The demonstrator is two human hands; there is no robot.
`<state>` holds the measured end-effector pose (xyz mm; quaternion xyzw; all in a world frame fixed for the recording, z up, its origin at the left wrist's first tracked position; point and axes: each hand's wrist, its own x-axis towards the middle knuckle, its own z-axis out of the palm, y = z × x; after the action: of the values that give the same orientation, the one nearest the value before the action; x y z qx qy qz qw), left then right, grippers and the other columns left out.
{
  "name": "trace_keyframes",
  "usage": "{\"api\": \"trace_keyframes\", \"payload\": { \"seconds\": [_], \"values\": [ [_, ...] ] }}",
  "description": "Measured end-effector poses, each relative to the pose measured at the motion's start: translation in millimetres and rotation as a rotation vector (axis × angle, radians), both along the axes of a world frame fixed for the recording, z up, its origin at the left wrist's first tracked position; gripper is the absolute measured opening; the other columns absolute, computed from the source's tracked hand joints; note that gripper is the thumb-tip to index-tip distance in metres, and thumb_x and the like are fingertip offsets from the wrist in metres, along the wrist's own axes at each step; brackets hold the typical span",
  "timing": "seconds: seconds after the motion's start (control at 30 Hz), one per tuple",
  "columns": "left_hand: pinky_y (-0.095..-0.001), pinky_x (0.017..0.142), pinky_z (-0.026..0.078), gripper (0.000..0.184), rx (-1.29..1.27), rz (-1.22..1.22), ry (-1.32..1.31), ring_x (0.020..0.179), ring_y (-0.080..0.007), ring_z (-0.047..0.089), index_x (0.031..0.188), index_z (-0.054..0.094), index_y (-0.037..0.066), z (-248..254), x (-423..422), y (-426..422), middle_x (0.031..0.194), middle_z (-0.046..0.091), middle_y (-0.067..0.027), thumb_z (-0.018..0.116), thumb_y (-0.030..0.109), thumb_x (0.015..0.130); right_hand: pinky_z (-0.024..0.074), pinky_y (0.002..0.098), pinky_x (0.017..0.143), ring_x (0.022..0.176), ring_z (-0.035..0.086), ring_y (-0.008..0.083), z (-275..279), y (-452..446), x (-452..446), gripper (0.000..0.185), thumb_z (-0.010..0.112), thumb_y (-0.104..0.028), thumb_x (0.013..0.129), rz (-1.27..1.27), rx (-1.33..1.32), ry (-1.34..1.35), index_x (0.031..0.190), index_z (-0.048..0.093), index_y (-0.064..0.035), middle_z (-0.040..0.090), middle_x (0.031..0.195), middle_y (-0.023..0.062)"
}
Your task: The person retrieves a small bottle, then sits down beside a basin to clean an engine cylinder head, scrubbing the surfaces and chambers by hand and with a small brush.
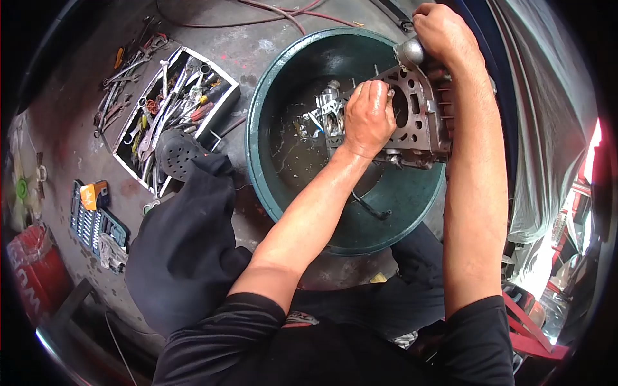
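Note:
My left hand [370,120] is closed, its curled fingers pressed to the flat, holed face of a metal engine block [418,122]. Whatever those fingers may hold is hidden. The block lies over the right part of a round green tub [261,174], and a round bore opens just right of my left hand. Higher up, my right hand [449,35] is closed beyond the block's far end, beside a rounded silver metal cup [411,53]. Its grip is hidden from view. Smaller metal parts [329,103] sit left of my left hand, above murky liquid [290,157] in the tub.
A white-edged tool box [235,83] full of wrenches and pliers stands left of the tub, near my shoe [180,154]. Loose wrenches [119,90] lie beyond it. A socket set [96,222] is lower left. A hose [257,22] crosses the floor; grey sheeting [547,128] hangs right.

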<state>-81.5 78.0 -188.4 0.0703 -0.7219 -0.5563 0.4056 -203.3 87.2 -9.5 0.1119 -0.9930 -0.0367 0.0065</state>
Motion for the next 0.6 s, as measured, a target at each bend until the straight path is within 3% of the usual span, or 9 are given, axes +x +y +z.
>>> {"api": "trace_keyframes", "payload": {
  "seconds": [0.03, 0.1, 0.13, 0.3, 0.33, 0.37, 0.4, 0.43, 0.6],
  "values": [
    [-0.045, 0.064, 0.048, 0.015, -0.021, -0.013, -0.052, 0.073, -0.041, 0.062, 0.089, 0.051, -0.001, 0.2, 2.5, 1.1, 0.078, 0.061, -0.022, 0.064, 0.001, 0.083, 0.049, 0.0419, 0.09, 0.104, 0.063, 0.0357, 2.6, -2.7, 4.2, 0.035, 0.048, -0.024, 0.085, -0.064, -0.041, -0.044, 0.11, 0.067, -0.0082, 0.066, 0.107, 0.0202],
    [-0.0439, 0.065, 0.049, 0.015, 0.309, -0.093, -0.403, 0.073, -0.0414, 0.063, 0.088, 0.05, -0.002, 2.4, 20.6, 7.9, 0.076, 0.061, -0.0237, 0.062, 0.004, 0.084, 0.0485, 0.0417, 0.092, 0.105, 0.063, 0.0344, 3.4, 0.5, 0.4, 0.036, 0.048, -0.024, 0.085, 0.118, 0.066, 0.01, 0.113, 0.066, -0.0091, 0.067, 0.109, 0.0188],
    [-0.0497, 0.063, 0.047, 0.015, 0.351, -0.086, -0.434, 0.073, -0.0458, 0.063, 0.092, 0.048, -0.001, 3.1, 21.3, 11.6, 0.072, 0.062, -0.0253, 0.061, 0.005, 0.085, 0.0477, 0.0412, 0.093, 0.107, 0.062, 0.0335, 3.5, -0.1, 4.9, 0.036, 0.048, -0.024, 0.085, 0.012, 0.046, 0.007, 0.113, 0.066, -0.0098, 0.066, 0.111, 0.0176],
    [-0.0495, 0.064, 0.048, 0.015, 0.395, -0.004, -0.405, 0.073, -0.0455, 0.062, 0.093, 0.049, -0.001, 13.3, 8.9, 11.3, 0.073, 0.061, -0.0247, 0.061, 0.003, 0.084, 0.0479, 0.0412, 0.093, 0.107, 0.062, 0.0333, 0.7, -1.0, -4.6, 0.034, 0.049, -0.024, 0.085, 0.012, 0.071, -0.007, 0.111, 0.067, -0.0104, 0.066, 0.111, 0.0178],
    [-0.0485, 0.065, 0.048, 0.015, 0.346, -0.038, -0.334, 0.074, -0.0443, 0.062, 0.092, 0.05, -0.001, 6.8, 11.1, 12.0, 0.075, 0.061, -0.0233, 0.061, 0.001, 0.082, 0.0482, 0.0412, 0.092, 0.106, 0.062, 0.0333, -0.7, 2.4, -5.9, 0.034, 0.049, -0.024, 0.085, 0.028, 0.096, -0.013, 0.111, 0.067, -0.0104, 0.066, 0.111, 0.018],
    [-0.0475, 0.066, 0.048, 0.016, 0.296, -0.067, -0.251, 0.075, -0.0432, 0.061, 0.092, 0.05, -0.001, 0.1, 8.4, 10.5, 0.076, 0.061, -0.022, 0.061, -0.002, 0.081, 0.0493, 0.0394, 0.087, 0.102, 0.063, 0.0319, 21.7, -20.3, 25.3, 0.032, 0.053, -0.014, 0.079, -0.176, 0.034, -0.039, 0.106, 0.068, -0.0051, 0.066, 0.108, 0.0201],
    [-0.0451, 0.067, 0.048, 0.017, 0.166, -0.052, -0.109, 0.077, -0.0406, 0.06, 0.089, 0.051, -0.001, -9.1, 5.1, 6.5, 0.078, 0.06, -0.0192, 0.063, -0.005, 0.077, 0.0505, 0.0415, 0.085, 0.098, 0.065, 0.0334, 25.8, -20.9, 38.7, 0.029, 0.051, -0.013, 0.08, -0.119, -0.027, 0.0, 0.101, 0.07, -0.0067, 0.067, 0.103, 0.0198],
    [-0.0411, 0.062, 0.048, 0.012, 0.051, -0.045, -0.006, 0.069, -0.0378, 0.062, 0.091, 0.053, 0.0, -4.9, 2.0, -3.7, 0.076, 0.06, -0.0189, 0.062, 0.001, 0.083, 0.0518, 0.0435, 0.082, 0.095, 0.066, 0.0348, 27.6, -20.2, 46.2, 0.029, 0.049, -0.013, 0.081, -0.064, -0.088, 0.037, 0.097, 0.072, -0.0083, 0.068, 0.099, 0.0196],
    [-0.0393, 0.064, 0.051, 0.013, 0.371, -0.015, -0.22, 0.067, -0.0359, 0.065, 0.09, 0.057, -0.002, 2.9, 15.4, -15.3, 0.076, 0.065, -0.0214, 0.063, 0.008, 0.085, 0.0502, 0.0447, 0.087, 0.101, 0.064, 0.0375, 21.7, -22.4, 33.3, 0.029, 0.05, -0.014, 0.081, -0.184, -0.045, 0.055, 0.1, 0.071, -0.0057, 0.066, 0.106, 0.0223]
  ]
}}
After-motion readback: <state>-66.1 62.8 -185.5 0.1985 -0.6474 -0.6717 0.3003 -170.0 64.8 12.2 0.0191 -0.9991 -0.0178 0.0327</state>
